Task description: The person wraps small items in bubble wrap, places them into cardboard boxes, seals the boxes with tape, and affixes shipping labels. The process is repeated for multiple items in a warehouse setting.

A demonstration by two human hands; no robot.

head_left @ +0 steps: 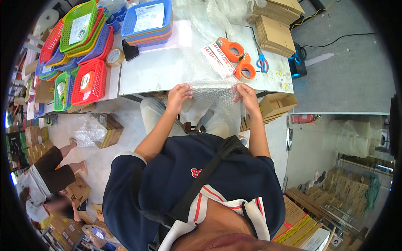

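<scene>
A clear sheet of bubble wrap [213, 95] is stretched between my two hands at the table's front edge, part of it over my lap. My left hand [180, 97] pinches one corner of it. At the opposite corner, my right hand [246, 97] has its fingers closed on the sheet. Just beyond the sheet on the white table [155, 75] lie a white box with red print [218, 60] and two orange tape dispensers [231, 48]. Blue-handled scissors [261, 62] rest to the right of the dispensers.
Stacked coloured plastic baskets [146, 25] stand at the back left, beside a black phone [130, 50] and a tape roll [114, 57]. Flat cardboard boxes [274, 35] are piled at the back right. Another person [46, 171] is at the far left, near a carton [111, 129] on the floor.
</scene>
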